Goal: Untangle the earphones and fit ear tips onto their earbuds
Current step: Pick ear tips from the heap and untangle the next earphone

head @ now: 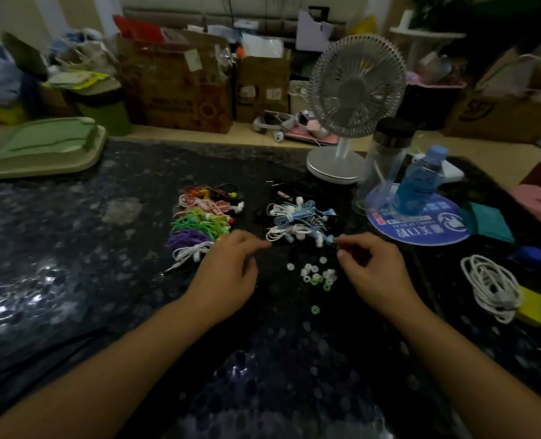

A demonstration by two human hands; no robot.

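At frame centre on the dark speckled desk (72,217), the right hand (373,267) pinches something small (too blurred to name) beside the tangled blue-and-white earphones (297,220); the left hand (228,274) hovers loosely curled, empty. Steady one earbud first, then press on a tip from the small white and green silicone ear tips (316,275).

Your left hand (228,274) and right hand (373,267) are bare, with no rings, gloves or watch showing. Your forearms are uncovered all the way to the frame edge, so no sleeve shows on either.
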